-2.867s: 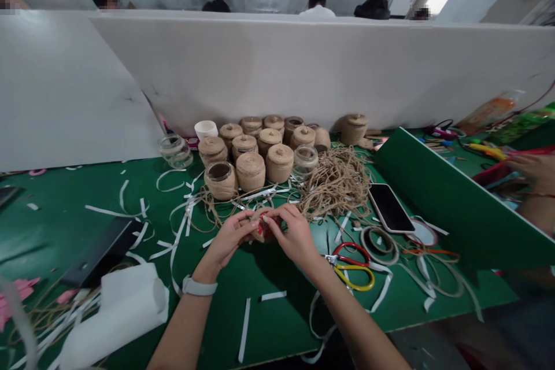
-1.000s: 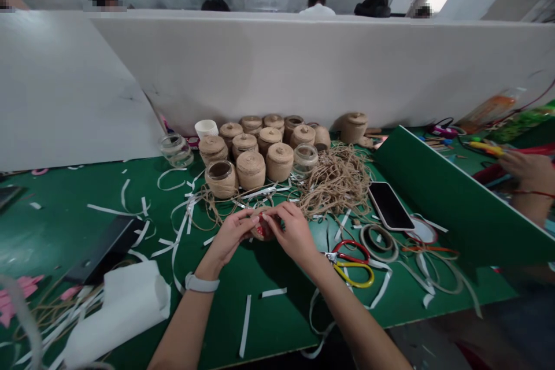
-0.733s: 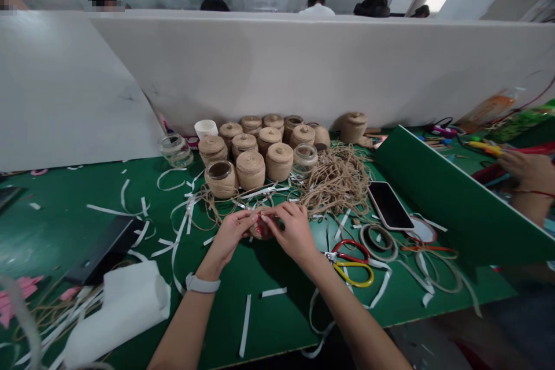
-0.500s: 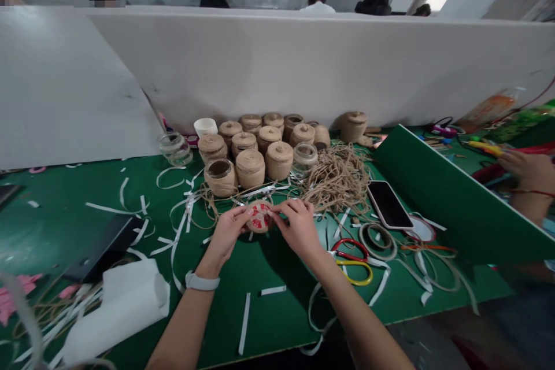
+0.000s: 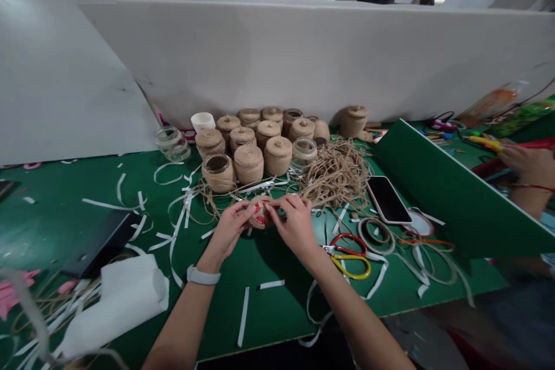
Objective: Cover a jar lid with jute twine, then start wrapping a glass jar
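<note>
Between my hands is a small round jar lid (image 5: pixel 260 215), its rim tan with twine and its face patched red and pale. My left hand (image 5: pixel 230 231) grips its left edge between thumb and fingers. From the other side, my right hand (image 5: pixel 295 222) has its fingers closed at the lid's right edge, partly covering it. Just beyond stand several twine-wrapped jars, among them a lidless one (image 5: pixel 218 173) and a lidded one (image 5: pixel 248 164). A bare glass jar (image 5: pixel 304 154) sits beside a tangled heap of twine (image 5: pixel 340 173).
Right of my arm lie scissors (image 5: pixel 353 254), tape rolls (image 5: pixel 376 236) and a phone (image 5: pixel 389 200). A green board (image 5: pixel 459 202) separates a co-worker's hand (image 5: pixel 526 165). White strips (image 5: pixel 243 317) are scattered about; a white roll (image 5: pixel 117 306) lies left. A white partition (image 5: pixel 303 52) stands behind.
The whole view has shifted slightly, with things sitting a little higher in the picture. My hands stay on the lid, which looks slightly turned and more covered by the fingers.
</note>
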Demonstrator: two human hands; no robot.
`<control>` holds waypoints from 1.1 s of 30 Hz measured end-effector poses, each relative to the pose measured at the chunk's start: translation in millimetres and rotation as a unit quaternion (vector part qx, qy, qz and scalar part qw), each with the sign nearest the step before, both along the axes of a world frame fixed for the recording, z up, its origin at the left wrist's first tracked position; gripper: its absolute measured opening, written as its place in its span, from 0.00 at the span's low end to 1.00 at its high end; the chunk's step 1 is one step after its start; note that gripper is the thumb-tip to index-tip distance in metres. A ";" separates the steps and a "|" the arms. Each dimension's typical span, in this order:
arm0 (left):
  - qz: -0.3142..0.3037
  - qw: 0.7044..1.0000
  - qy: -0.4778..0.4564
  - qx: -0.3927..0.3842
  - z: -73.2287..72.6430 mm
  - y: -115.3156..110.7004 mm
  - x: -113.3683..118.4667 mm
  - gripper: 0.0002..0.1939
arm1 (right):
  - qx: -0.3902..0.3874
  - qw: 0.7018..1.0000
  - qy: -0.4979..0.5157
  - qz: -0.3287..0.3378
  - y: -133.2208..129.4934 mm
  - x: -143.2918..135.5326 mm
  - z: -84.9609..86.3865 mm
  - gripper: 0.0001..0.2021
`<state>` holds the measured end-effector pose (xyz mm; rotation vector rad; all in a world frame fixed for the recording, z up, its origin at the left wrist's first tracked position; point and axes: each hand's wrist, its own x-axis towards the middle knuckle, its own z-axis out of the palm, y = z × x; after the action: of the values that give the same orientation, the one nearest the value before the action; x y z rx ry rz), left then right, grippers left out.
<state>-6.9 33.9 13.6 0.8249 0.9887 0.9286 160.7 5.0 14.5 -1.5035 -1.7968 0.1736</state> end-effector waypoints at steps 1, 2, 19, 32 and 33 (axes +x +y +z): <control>-0.002 1.000 0.001 0.000 -0.4 -0.2 0.0 0.19 | 0.001 1.000 -0.002 -0.001 0.0 -0.3 -0.2 0.06; -0.004 1.000 0.001 0.001 -0.9 -0.4 0.0 0.18 | 0.001 1.000 -0.004 -0.003 -0.1 -0.7 -0.4 0.06; -0.006 0.999 0.046 0.010 4.0 -2.8 3.9 0.20 | 0.001 1.000 -0.025 -0.011 -3.1 -2.4 2.7 0.06; -0.008 1.000 0.020 0.007 -1.7 -1.3 1.5 0.18 | 0.012 1.000 0.000 0.001 -5.1 -3.5 5.6 0.05; -0.010 1.000 0.021 0.007 -1.6 -1.2 1.6 0.18 | 0.011 1.000 0.002 0.002 -5.2 -3.6 5.9 0.05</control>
<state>-5.3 32.7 12.0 0.8675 1.0094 0.9053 157.0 -0.2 20.4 -1.4831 -1.7925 0.1575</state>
